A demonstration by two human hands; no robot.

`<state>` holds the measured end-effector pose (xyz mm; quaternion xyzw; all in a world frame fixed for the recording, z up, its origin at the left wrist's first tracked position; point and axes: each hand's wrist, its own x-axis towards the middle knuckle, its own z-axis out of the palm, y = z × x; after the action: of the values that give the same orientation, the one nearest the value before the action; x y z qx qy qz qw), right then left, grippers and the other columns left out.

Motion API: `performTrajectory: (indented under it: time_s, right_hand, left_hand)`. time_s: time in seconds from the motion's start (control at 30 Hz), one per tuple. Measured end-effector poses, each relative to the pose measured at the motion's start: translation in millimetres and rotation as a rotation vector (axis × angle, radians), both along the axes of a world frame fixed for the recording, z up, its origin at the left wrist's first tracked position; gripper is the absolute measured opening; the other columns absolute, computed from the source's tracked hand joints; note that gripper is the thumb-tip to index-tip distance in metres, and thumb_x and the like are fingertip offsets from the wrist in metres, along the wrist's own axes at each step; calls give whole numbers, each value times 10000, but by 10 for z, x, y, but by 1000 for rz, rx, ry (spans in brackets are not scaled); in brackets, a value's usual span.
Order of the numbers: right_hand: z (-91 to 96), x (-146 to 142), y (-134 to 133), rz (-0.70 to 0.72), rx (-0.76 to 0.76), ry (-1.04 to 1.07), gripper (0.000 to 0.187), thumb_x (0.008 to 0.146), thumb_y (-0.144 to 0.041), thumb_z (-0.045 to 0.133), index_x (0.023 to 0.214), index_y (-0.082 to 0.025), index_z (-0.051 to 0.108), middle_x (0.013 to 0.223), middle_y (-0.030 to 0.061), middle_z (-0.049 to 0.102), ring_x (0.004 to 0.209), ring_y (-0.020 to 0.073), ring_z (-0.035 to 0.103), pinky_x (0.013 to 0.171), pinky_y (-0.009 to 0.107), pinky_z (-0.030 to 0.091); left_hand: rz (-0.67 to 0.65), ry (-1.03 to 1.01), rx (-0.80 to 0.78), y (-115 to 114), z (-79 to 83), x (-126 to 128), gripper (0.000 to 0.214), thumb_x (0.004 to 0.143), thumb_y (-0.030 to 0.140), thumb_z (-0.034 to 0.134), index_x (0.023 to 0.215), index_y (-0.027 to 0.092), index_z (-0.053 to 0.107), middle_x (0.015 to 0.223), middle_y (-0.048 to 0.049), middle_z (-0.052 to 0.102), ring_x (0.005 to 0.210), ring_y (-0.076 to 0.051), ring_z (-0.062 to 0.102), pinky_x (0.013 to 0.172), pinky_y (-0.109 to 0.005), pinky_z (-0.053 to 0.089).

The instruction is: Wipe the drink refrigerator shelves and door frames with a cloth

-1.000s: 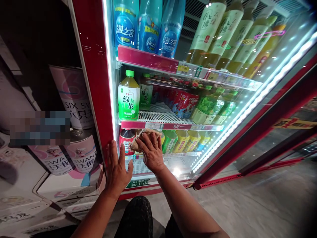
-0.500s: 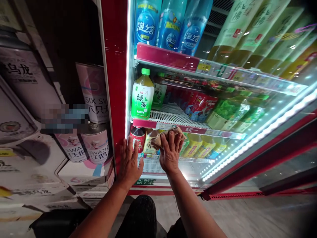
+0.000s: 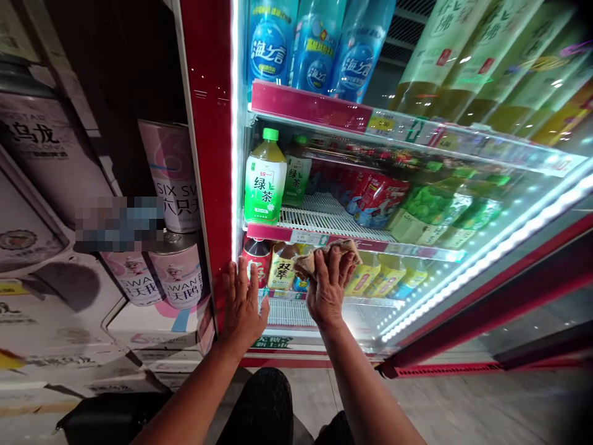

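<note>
My right hand presses a crumpled tan cloth against the bottles on the lower shelf of an open red drinks fridge, just under the red price strip. Its fingers are curled over the cloth. My left hand lies flat with fingers spread on the fridge's left frame, next to a dark red bottle and a yellow-labelled bottle.
A green tea bottle stands at the front left of the shelf above. Blue bottles fill the top shelf. The fridge door swings open to the right. Pink cans and cartons are stacked on the left.
My right hand has slid the cloth rightward along the lower shelf, uncovering the yellow-labelled bottle. The left hand stays on the frame. The view has shifted left.
</note>
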<state>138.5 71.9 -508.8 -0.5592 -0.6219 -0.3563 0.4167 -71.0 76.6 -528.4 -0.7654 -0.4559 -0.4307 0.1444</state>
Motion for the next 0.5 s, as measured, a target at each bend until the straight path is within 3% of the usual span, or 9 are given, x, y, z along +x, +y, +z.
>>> performTrajectory:
  time_s: [0.2, 0.37, 0.5]
  right_hand:
    - [-97, 129, -77, -15, -24, -67, 866, 955, -117, 523, 1664, -367, 93, 1766, -11, 37, 1628, 300, -37, 1295, 635, 147]
    - [-31, 172, -70, -40, 16, 25, 873, 944, -106, 513, 1671, -322, 80, 1762, 7, -51, 1619, 326, -98, 1267, 705, 124]
    - [-97, 289, -93, -9, -28, -52, 880, 932, -102, 525, 1663, -370, 114, 1767, -14, 36, 1627, 305, -42, 1286, 657, 161]
  left_hand:
    - [-11, -23, 37, 32, -24, 15, 1063, 876, 208, 674, 1660, 135, -40, 1731, -205, -35, 1605, -406, -39, 1259, -673, 197]
    - [-24, 39, 15, 49, -32, 11, 1044, 864, 203, 698, 1670, 276, 38, 1724, -156, -176, 1585, -464, -83, 1210, -747, 217]
    - [-19, 25, -10, 32, -11, 21, 1068, 861, 186, 698, 1666, 314, 7, 1720, -145, -200, 1579, -480, -85, 1205, -758, 216]
